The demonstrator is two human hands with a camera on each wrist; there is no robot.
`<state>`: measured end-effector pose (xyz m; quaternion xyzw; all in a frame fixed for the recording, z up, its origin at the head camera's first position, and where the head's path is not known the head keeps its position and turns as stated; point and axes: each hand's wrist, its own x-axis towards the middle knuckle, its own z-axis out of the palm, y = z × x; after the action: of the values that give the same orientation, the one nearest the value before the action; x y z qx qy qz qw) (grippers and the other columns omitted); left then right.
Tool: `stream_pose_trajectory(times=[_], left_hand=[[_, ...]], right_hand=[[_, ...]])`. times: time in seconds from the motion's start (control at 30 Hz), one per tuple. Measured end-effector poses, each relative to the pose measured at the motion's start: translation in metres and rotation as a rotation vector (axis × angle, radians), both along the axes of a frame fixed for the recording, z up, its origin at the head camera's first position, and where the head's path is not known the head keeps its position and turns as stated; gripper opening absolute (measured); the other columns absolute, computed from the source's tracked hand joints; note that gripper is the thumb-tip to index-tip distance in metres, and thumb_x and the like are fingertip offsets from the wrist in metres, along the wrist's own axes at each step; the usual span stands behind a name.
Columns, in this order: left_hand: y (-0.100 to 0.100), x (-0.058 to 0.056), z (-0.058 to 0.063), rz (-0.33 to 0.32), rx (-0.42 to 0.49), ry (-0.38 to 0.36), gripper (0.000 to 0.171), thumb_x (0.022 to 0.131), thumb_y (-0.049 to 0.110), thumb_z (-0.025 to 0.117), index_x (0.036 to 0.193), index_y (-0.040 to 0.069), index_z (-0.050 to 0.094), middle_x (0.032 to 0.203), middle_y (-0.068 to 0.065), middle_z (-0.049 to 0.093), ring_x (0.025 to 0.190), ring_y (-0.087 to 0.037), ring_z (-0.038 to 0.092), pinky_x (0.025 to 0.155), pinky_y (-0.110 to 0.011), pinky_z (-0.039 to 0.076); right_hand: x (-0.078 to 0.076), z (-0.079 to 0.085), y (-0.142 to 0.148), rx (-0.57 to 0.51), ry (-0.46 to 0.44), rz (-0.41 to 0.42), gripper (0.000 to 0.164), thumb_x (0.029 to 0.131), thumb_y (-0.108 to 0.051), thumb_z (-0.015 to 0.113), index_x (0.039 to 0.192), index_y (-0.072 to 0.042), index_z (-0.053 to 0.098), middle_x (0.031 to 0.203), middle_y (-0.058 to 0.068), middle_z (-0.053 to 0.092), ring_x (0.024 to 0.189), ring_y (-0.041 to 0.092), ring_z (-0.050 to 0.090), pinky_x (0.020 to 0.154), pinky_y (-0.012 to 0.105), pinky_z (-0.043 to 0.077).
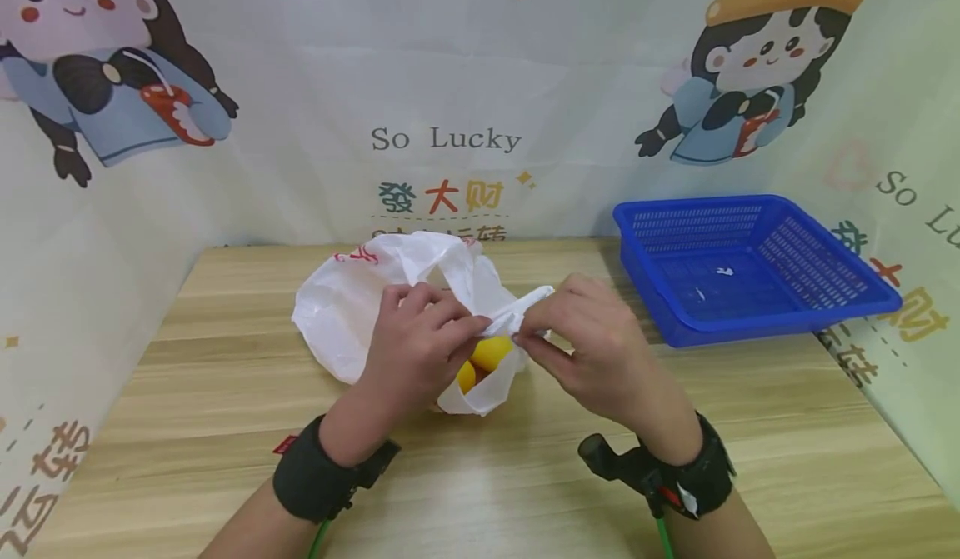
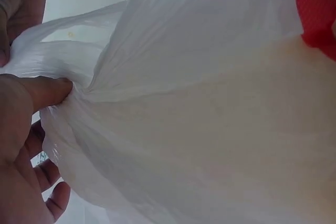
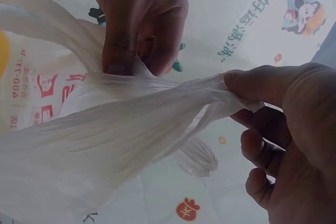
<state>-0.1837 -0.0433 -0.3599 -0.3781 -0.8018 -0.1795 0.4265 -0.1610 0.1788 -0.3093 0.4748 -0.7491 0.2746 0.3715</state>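
Observation:
A white plastic bag [image 1: 337, 309] with red print stands on the table, and yellow rounded items [image 1: 491, 353] show through its opening. My left hand [image 1: 420, 334] pinches the bag's twisted plastic between thumb and fingers. Just to its right, my right hand [image 1: 592, 346] pinches the end of the same gathered strip. Seen from the right wrist, the stretched bag plastic [image 3: 121, 114] runs between both hands. The left wrist view shows the left thumb pressing the bag [image 2: 184, 119], with a red piece [image 2: 317, 19] at the upper right. What else lies inside the bag is hidden.
A blue plastic basket [image 1: 667, 326] stands at the right back of the wooden table [image 1: 187, 426], with small white scraps in it. A printed cloth [image 1: 300, 84] with cartoon figures hangs behind and along the sides.

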Motion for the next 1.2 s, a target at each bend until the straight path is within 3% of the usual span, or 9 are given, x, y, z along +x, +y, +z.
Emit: stream_pose_trajectory(times=[0.1,0.37,0.63,0.97,1.1,1.2], left_hand=[[0.002,0.001,-0.001,-0.008,-0.025,0.02,0.023,0.071,0.017,0.093,0.091,0.014,0.082,0.078,-0.001,0.071,0.086,-0.027,0.063,0.076,-0.046,0.043],[0.002,0.007,-0.001,-0.022,-0.066,0.071,0.022,0.071,0.018,0.094,0.088,0.015,0.081,0.077,0.001,0.069,0.086,-0.023,0.061,0.075,-0.044,0.042],[0.002,0.015,0.002,-0.005,-0.074,0.146,0.019,0.074,0.019,0.092,0.088,0.017,0.079,0.078,0.002,0.069,0.084,-0.022,0.062,0.076,-0.044,0.043],[0.0,0.021,0.006,-0.031,0.002,0.071,0.019,0.076,0.015,0.09,0.09,0.011,0.078,0.083,-0.001,0.074,0.088,-0.025,0.064,0.08,-0.045,0.042],[-0.002,0.02,0.007,-0.03,0.026,0.076,0.02,0.075,0.014,0.091,0.09,0.01,0.077,0.083,-0.002,0.075,0.088,-0.026,0.064,0.08,-0.045,0.042],[-0.004,0.018,0.007,-0.025,0.033,0.09,0.018,0.077,0.014,0.089,0.089,0.009,0.077,0.084,-0.003,0.075,0.087,-0.026,0.064,0.08,-0.045,0.042]], right_hand=[[-0.001,0.0,-0.002,-0.013,0.027,-0.028,0.03,0.069,0.005,0.088,0.088,-0.008,0.068,0.08,0.0,0.069,0.073,0.019,0.054,0.066,0.037,0.039],[-0.007,-0.006,-0.008,-0.012,-0.013,-0.117,0.028,0.071,-0.004,0.089,0.085,-0.003,0.064,0.078,0.006,0.063,0.079,0.023,0.057,0.072,0.038,0.036],[-0.016,-0.016,-0.015,0.023,0.063,-0.137,0.03,0.073,-0.009,0.089,0.079,-0.009,0.06,0.076,0.003,0.065,0.079,0.024,0.058,0.069,0.04,0.038],[-0.021,-0.021,-0.016,0.015,0.045,-0.129,0.024,0.075,-0.014,0.088,0.082,-0.007,0.067,0.077,0.004,0.068,0.079,0.024,0.058,0.07,0.04,0.038],[-0.019,-0.02,-0.016,0.033,0.023,-0.118,0.015,0.084,-0.02,0.082,0.088,-0.006,0.075,0.084,0.004,0.073,0.083,0.024,0.061,0.072,0.04,0.039],[-0.017,-0.019,-0.016,0.079,-0.008,-0.111,0.018,0.087,-0.022,0.077,0.096,-0.006,0.078,0.093,0.005,0.075,0.088,0.025,0.061,0.074,0.04,0.04]])
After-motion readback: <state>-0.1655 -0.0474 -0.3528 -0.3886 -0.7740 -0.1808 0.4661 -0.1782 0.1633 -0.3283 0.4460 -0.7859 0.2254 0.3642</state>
